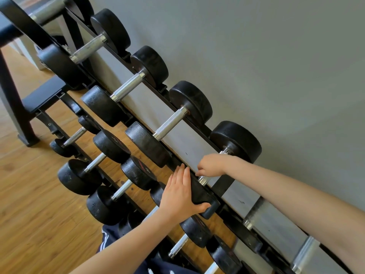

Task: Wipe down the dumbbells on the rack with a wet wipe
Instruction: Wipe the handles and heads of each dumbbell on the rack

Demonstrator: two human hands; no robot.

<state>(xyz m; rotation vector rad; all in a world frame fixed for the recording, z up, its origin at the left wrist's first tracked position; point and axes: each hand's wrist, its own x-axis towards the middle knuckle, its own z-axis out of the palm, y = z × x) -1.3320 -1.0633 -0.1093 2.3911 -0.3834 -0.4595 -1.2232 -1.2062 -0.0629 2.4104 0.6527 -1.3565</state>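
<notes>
A black dumbbell rack [225, 186] runs diagonally across the head view. On its upper row lies a black round-headed dumbbell [237, 141] with a chrome handle [202, 180]. My right hand [212, 165] reaches in from the right, its fingers curled round that handle. My left hand [180, 192] lies flat against the dumbbell's near head [201, 194], fingers straight and thumb along the lower edge. No wet wipe shows plainly; anything under the right hand's fingers is hidden.
More black dumbbells [136, 84] fill the upper row to the left, and smaller ones [94, 161] sit on the lower row. A grey wall [256, 56] stands behind the rack. A black bench [43, 93] and wooden floor [29, 194] are at left.
</notes>
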